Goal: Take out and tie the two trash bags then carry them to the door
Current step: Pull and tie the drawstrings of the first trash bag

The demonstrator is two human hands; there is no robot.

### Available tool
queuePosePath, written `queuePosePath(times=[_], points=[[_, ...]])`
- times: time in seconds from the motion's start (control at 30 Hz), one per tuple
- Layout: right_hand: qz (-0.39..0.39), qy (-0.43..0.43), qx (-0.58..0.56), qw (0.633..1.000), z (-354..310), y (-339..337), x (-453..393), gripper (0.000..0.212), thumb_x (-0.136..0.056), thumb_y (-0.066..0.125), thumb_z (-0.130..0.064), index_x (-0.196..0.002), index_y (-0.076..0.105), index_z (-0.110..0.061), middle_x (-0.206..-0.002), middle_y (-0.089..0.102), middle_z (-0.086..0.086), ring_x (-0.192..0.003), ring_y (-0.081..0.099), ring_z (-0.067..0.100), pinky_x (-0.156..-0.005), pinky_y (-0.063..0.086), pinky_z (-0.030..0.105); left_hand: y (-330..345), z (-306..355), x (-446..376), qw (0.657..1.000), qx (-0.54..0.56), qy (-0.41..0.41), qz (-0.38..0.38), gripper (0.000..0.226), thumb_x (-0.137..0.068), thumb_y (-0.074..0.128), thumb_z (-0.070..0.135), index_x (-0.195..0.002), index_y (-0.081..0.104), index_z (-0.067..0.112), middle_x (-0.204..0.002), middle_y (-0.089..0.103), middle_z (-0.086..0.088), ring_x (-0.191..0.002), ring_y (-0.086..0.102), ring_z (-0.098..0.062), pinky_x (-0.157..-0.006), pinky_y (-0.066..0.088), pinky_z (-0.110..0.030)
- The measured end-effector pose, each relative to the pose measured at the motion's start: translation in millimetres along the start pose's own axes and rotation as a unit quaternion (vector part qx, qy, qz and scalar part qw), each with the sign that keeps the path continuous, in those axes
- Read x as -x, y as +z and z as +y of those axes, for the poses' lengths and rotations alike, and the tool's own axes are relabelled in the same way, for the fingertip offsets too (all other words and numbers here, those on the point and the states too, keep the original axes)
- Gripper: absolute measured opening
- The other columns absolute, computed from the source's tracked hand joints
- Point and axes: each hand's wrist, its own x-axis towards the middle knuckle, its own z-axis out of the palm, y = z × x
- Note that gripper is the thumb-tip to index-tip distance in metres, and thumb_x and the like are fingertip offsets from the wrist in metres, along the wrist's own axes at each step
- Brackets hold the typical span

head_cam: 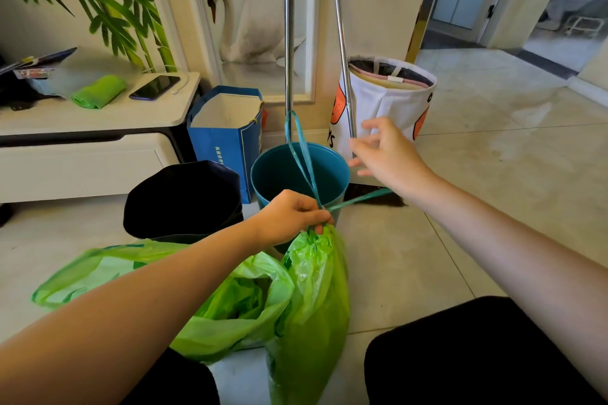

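Two green trash bags rest on the tiled floor in front of me. The right bag (312, 299) is gathered tight at its neck, where my left hand (291, 215) pinches it together with its teal drawstring (304, 158). One drawstring loop rises over the teal bin (297, 174); another strand runs right toward my right wrist. My right hand (386, 151) hovers above the bin's right rim, fingers spread and holding nothing. The left bag (210, 302) lies open-mouthed and slumped under my left forearm.
A black bin (184, 200) stands left of the teal bin, a blue paper bag (227, 138) behind them. Two metal poles (289, 43) lean against the wall beside a white fabric basket (388, 102). A low white cabinet (88, 141) is at left; a doorway (460, 10) at the far right.
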Motion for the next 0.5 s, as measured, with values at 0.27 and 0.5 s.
queuePosePath(times=[0.27,0.5], points=[[-0.262,-0.065,0.219,0.938,10.5,19.6,17.6,0.023,-0.092,0.052,-0.039,-0.095,0.067,-0.023,-0.072,0.073,-0.001,-0.05,0.059,-0.001,-0.055,0.043,0.016,-8.9,-2.9,-1.9,0.993,0.089,-0.072,0.012,0.029,-0.096,0.054,0.023,-0.097,0.073,0.0,-0.079,0.071,-0.004,-0.078,0.061,-0.014,-0.074,0.052,-0.023],[-0.247,-0.092,0.211,0.941,8.7,8.4,9.7,0.02,-0.088,0.058,-0.023,-0.071,0.069,-0.019,-0.064,0.068,0.002,-0.059,0.058,0.019,-0.06,0.046,0.031,-17.0,-3.9,-3.3,0.995,0.071,-0.053,0.043,0.02,-0.096,0.055,0.017,-0.107,0.071,0.014,-0.101,0.074,-0.009,-0.095,0.065,-0.019,-0.089,0.053,-0.031]])
